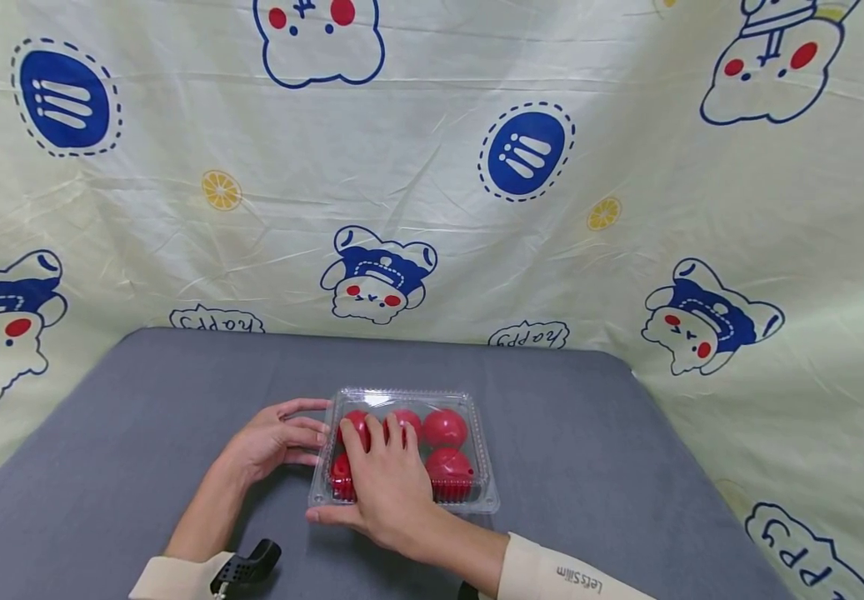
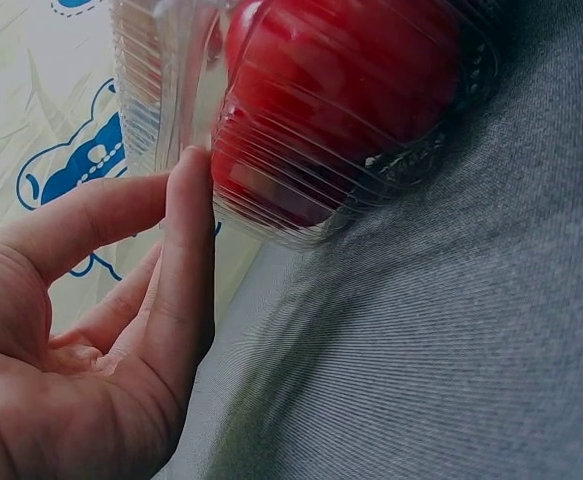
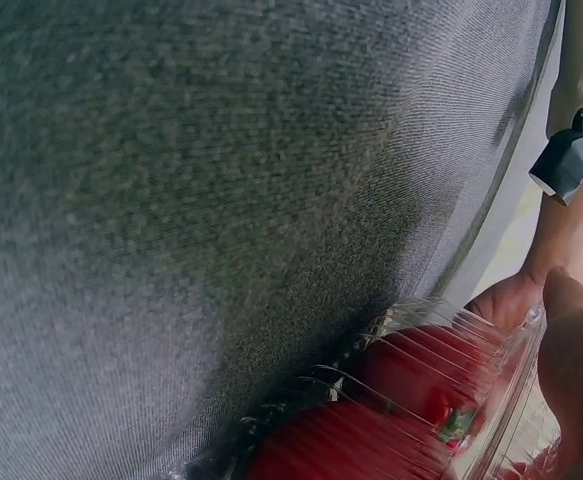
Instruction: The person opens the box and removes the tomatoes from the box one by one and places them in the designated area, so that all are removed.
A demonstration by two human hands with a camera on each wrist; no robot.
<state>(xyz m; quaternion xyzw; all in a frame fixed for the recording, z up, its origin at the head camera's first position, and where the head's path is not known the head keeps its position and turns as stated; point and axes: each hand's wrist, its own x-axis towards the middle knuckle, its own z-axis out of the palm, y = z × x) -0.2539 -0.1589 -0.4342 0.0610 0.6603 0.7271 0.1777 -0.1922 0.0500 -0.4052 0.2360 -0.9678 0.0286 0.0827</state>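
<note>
A clear plastic box [image 1: 488, 498] with several red tomatoes [image 1: 446, 428] inside rests on the grey tabletop, its lid down. My right hand [image 1: 390, 493] lies palm down across the lid, fingers spread over the tomatoes and thumb out along the front left edge. At the box's left side is my left hand [image 1: 274, 440], fingers extended with their tips at the wall. The left wrist view has a fingertip [image 2: 193, 165] right against the ribbed plastic. In the right wrist view, a tomato [image 3: 421, 375] shows a green stem end through the front wall.
The grey cloth-covered table [image 1: 589, 450] extends around the box on all sides. Behind it hangs a pale curtain [image 1: 432, 167] printed with cartoon bears and orange slices. A black wrist device [image 1: 247, 567] is strapped over the left sleeve.
</note>
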